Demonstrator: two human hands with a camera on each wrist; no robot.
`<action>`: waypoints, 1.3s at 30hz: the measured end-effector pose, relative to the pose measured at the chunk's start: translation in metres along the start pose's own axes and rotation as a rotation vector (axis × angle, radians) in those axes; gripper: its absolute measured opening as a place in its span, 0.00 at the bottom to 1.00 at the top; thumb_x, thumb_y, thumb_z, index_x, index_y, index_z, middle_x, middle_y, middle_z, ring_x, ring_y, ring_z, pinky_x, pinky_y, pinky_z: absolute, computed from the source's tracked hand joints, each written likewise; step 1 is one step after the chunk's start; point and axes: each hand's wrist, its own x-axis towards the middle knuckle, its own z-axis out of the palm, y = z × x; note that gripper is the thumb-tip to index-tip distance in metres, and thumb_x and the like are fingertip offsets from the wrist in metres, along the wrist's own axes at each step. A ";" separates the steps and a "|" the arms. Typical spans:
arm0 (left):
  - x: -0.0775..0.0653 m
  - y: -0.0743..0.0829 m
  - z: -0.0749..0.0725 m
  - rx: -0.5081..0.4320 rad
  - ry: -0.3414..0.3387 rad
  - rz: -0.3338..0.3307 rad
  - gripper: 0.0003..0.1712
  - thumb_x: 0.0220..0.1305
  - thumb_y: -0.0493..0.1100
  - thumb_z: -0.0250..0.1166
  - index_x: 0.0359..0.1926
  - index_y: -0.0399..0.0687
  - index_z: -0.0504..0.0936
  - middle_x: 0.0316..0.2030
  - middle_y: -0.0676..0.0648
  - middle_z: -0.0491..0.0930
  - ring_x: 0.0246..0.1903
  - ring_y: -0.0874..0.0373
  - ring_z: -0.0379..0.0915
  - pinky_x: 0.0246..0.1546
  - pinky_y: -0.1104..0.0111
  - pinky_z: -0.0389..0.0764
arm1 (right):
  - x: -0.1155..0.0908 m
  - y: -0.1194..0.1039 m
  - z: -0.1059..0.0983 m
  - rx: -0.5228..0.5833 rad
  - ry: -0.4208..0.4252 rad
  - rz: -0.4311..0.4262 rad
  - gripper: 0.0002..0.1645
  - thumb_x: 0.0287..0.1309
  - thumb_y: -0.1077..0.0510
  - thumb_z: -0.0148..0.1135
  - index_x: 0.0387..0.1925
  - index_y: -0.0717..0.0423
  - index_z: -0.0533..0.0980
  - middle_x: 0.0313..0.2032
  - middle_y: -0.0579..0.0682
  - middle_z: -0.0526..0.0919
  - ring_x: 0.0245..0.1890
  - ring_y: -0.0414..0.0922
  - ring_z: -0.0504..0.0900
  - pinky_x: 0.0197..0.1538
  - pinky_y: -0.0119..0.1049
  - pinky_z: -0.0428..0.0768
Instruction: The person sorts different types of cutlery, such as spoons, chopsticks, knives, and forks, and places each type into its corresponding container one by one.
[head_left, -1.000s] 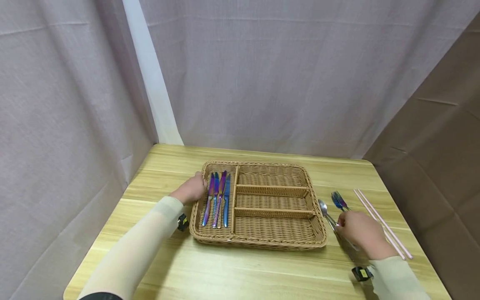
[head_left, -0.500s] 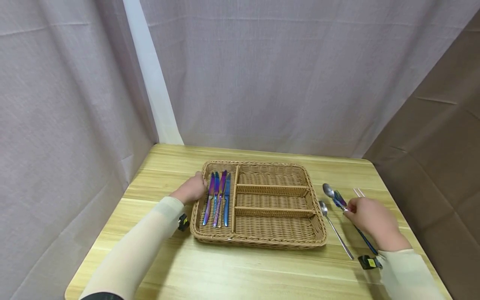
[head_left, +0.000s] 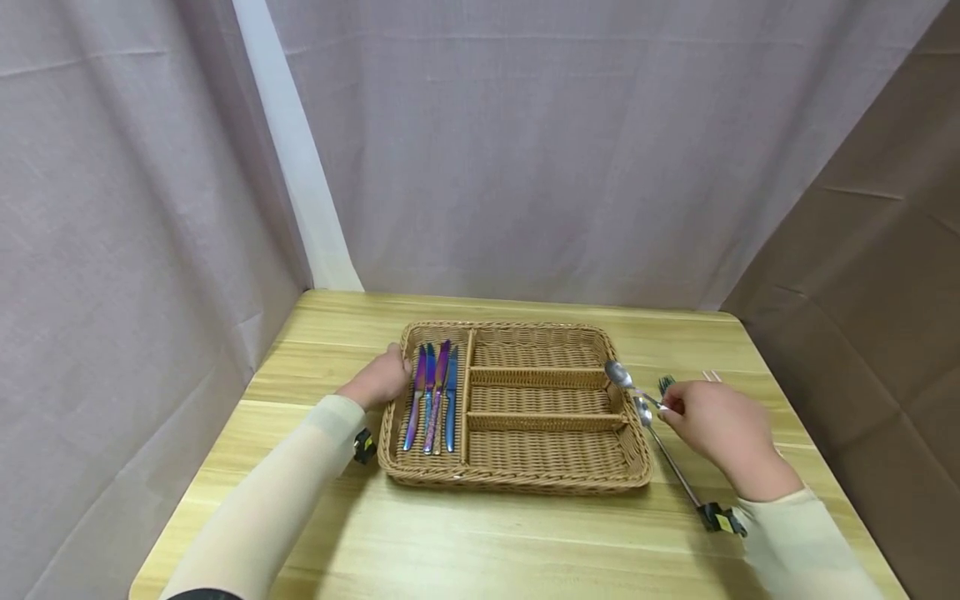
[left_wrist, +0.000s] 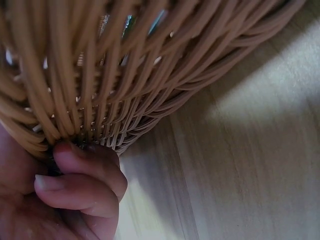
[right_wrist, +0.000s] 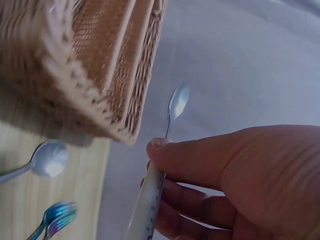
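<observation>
My left hand grips the left rim of a brown wicker cutlery basket; in the left wrist view its fingers curl against the weave. Several iridescent knives lie side by side in the basket's left compartment. My right hand pinches a spoon between thumb and fingers. The right wrist view shows its white patterned handle and shiny metal bowl. In the head view that spoon reaches left, its bowl overlapping the basket's right rim. The three compartments on the right hold nothing.
Another spoon lies on the wooden table beside the basket's right end. Iridescent forks lie near it. Pink chopstick tips show past my right hand, the rest mostly hidden. Grey curtains stand behind the table.
My right hand has picked the spoon up from the cutlery on the right and carried it left toward the basket's right rim. My left hand stays on the rim.
</observation>
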 end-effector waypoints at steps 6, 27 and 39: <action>0.001 -0.002 -0.002 0.022 0.004 0.020 0.32 0.87 0.45 0.39 0.75 0.21 0.55 0.64 0.22 0.74 0.64 0.33 0.77 0.66 0.44 0.81 | 0.008 -0.025 0.006 -0.028 0.049 -0.090 0.10 0.65 0.53 0.77 0.29 0.42 0.83 0.25 0.40 0.81 0.23 0.43 0.74 0.22 0.48 0.72; 0.003 -0.003 0.001 -0.009 0.001 0.021 0.35 0.88 0.45 0.40 0.79 0.21 0.48 0.69 0.20 0.70 0.63 0.34 0.76 0.67 0.44 0.79 | 0.017 -0.104 0.039 -0.102 0.036 -0.331 0.14 0.59 0.57 0.82 0.26 0.44 0.82 0.25 0.40 0.80 0.22 0.40 0.75 0.23 0.39 0.79; 0.003 -0.004 0.003 -0.006 -0.002 0.014 0.35 0.88 0.46 0.38 0.79 0.21 0.49 0.70 0.19 0.69 0.68 0.31 0.74 0.69 0.43 0.78 | 0.023 -0.128 0.066 -0.077 -0.011 -0.325 0.10 0.57 0.57 0.84 0.28 0.45 0.86 0.29 0.41 0.82 0.26 0.42 0.80 0.29 0.42 0.84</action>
